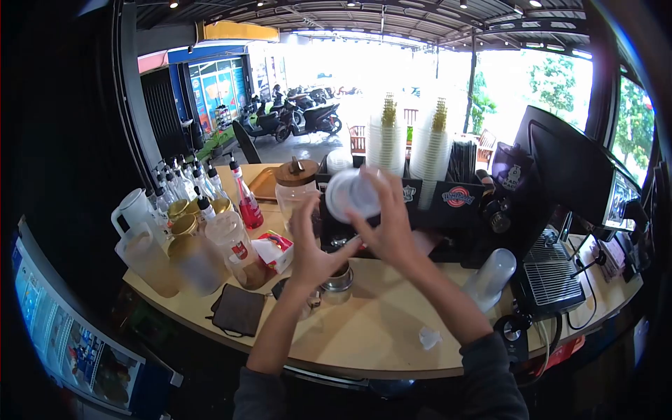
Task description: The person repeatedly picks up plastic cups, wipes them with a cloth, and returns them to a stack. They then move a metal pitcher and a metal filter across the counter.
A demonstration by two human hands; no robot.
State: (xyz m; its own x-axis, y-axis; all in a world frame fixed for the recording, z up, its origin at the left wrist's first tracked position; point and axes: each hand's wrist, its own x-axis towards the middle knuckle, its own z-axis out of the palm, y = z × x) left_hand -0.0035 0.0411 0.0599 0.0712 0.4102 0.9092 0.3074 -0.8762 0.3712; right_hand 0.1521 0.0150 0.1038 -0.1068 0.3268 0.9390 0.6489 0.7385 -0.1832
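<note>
A clear plastic cup or lid [346, 196], blurred by motion, is raised above the counter in front of the dark cup holder. My right hand [387, 227] grips it from the right side, with fingers on its top and edge. My left hand [316, 248] is just left of and below it, fingers spread and thumb apart, holding nothing. Beneath the hands stands a small metal cup [338, 282]. A glass jar with a wooden lid [297, 173] is behind my left hand.
Tall stacks of clear cups [386, 143] rise at the back. Syrup bottles [248, 199], pitchers [143, 259] and a brown cloth [239, 310] occupy the left. Right of my arms are a clear container [493, 276], a crumpled tissue [430, 338] and an espresso machine [549, 273].
</note>
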